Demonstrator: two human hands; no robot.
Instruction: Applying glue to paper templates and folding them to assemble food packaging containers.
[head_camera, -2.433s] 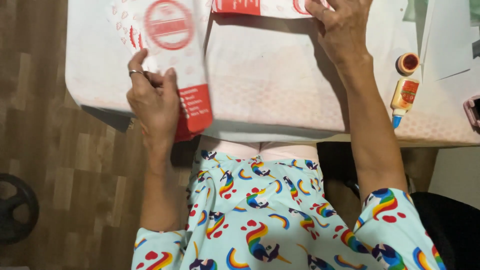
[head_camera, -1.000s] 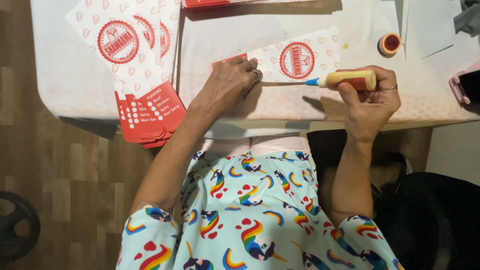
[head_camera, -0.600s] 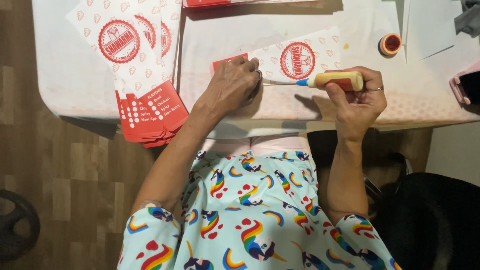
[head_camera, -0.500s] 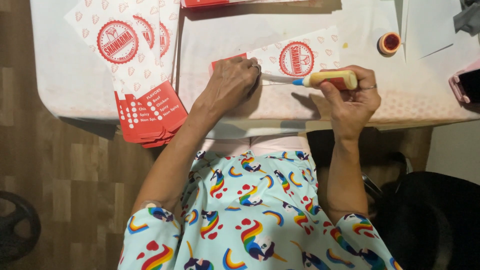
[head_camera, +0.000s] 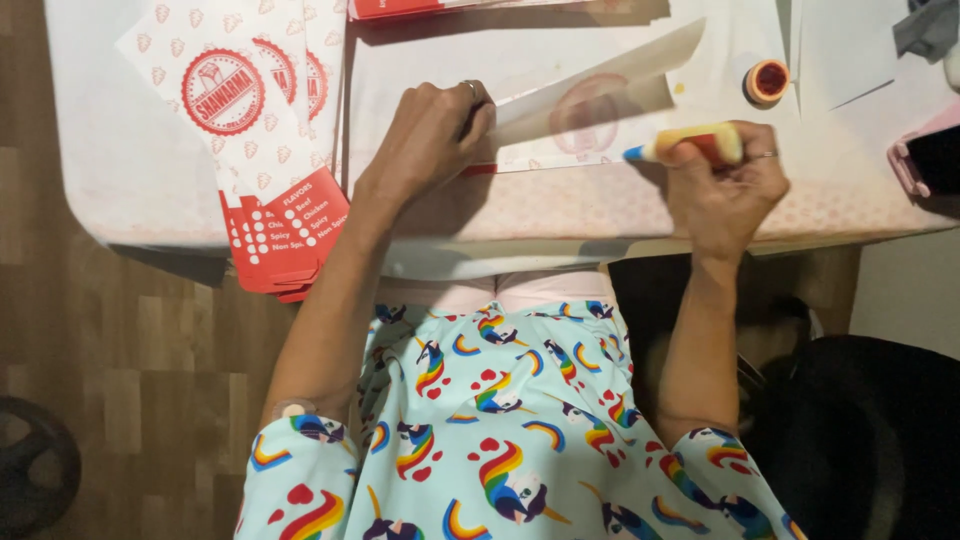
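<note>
Head view: the person's right hand (head_camera: 725, 185) is closed around a yellow glue bottle with a red label and blue nozzle (head_camera: 690, 145), held nearly level with its long axis running left to right and the nozzle pointing left. Just off that nozzle lies the thin white paper wrapper with a faint red round stamp (head_camera: 590, 105), a long piece whose own long axis runs left to right too, rising slightly toward its right end. The wrapper therefore lies to the left of the right hand, in line with the bottle, with its near edge just beside the nozzle; whether the tip touches the paper cannot be told, since the paper is blurred.

The left hand (head_camera: 425, 145) is curled, fingers pressed down on the wrapper's left end, pinning it to the pale pink tabletop (head_camera: 560, 215). Of the two hands, the left is on the wrapper and the right is just clear of it.

Well to the left, a stack of white and red printed paper sleeves (head_camera: 250, 130) overhangs the table's near edge. An orange round cap (head_camera: 767, 82) sits beyond the right hand, near the wrapper's right end.
</note>
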